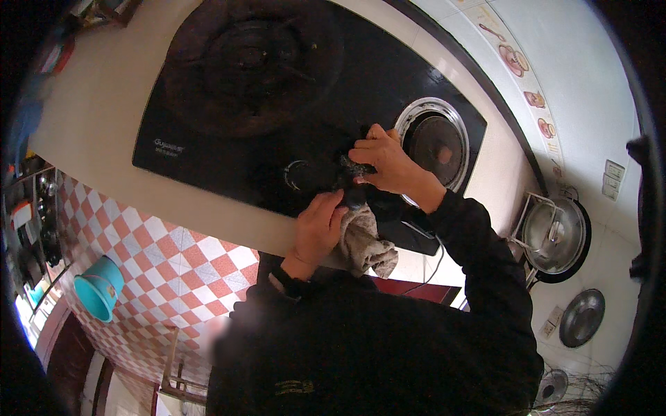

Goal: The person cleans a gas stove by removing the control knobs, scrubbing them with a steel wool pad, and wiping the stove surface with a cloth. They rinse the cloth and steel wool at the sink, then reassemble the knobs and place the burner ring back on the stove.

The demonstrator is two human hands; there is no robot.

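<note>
A black glass gas cooktop (218,161) lies before me on a beige counter. My right hand (387,161) grips a small dark object with grey flecks (355,166), mostly covered by the fingers; its kind is unclear. Just behind that hand is the right burner (437,148) with its shiny metal ring. My left hand (318,229) rests at the cooktop's front edge, fingertips against a dark rounded piece (356,198) that I cannot identify. A crumpled grey-brown cloth (367,239) lies beside the left hand; whether its fingers hold the cloth is hidden. A round mark (298,175) shows on the glass.
The large left burner (255,57) spans the far side. Beige counter (93,114) borders the cooktop. A lidded wok (554,234) and a metal lid (581,318) hang on the right wall. A turquoise bucket (100,288) stands on the checked floor. A thin cable (437,262) hangs by my right forearm.
</note>
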